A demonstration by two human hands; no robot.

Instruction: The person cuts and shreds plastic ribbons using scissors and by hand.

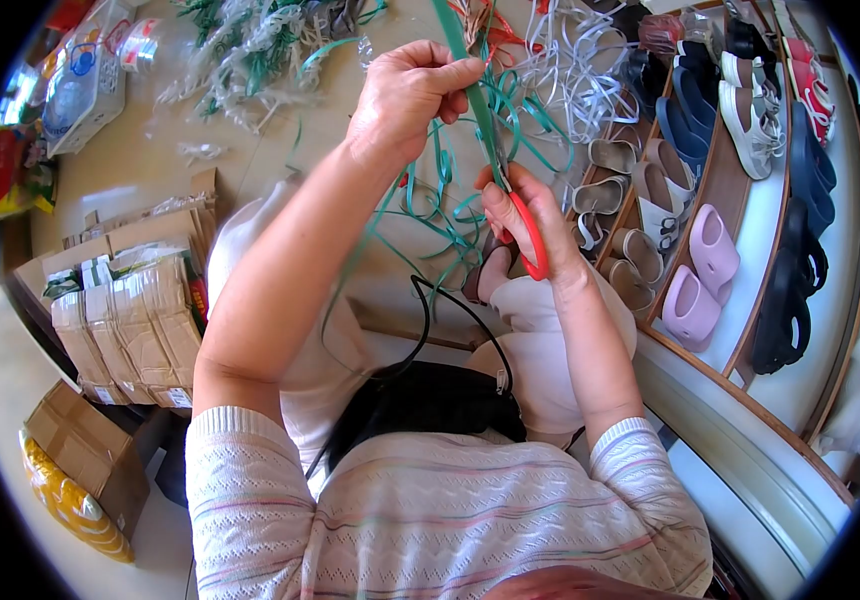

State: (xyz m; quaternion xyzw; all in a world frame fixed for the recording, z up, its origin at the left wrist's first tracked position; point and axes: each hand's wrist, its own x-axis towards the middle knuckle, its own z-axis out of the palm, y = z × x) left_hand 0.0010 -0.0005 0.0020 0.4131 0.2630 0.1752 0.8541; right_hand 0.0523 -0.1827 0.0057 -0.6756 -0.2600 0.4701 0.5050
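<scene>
Up at the top centre, my left hand [402,98] pinches a flat green plastic strap [457,40] between thumb and fingers. Below and to the right, my right hand [530,212] is wrapped round red-handled scissors [528,235], whose blades point up and lie against the strap. How far apart the blades are, I cannot tell. Thin green strips [440,215] hang and curl from the strap down toward my lap and the floor. A black bag [428,405] with a thin strap rests on my lap.
To the right stands a shoe rack [730,190] with several pairs, among them lilac slides [702,275]. White strips [590,60] and a green-white tangle [265,60] lie on the floor ahead. Cardboard boxes [135,325] and a white basket [90,90] stand left.
</scene>
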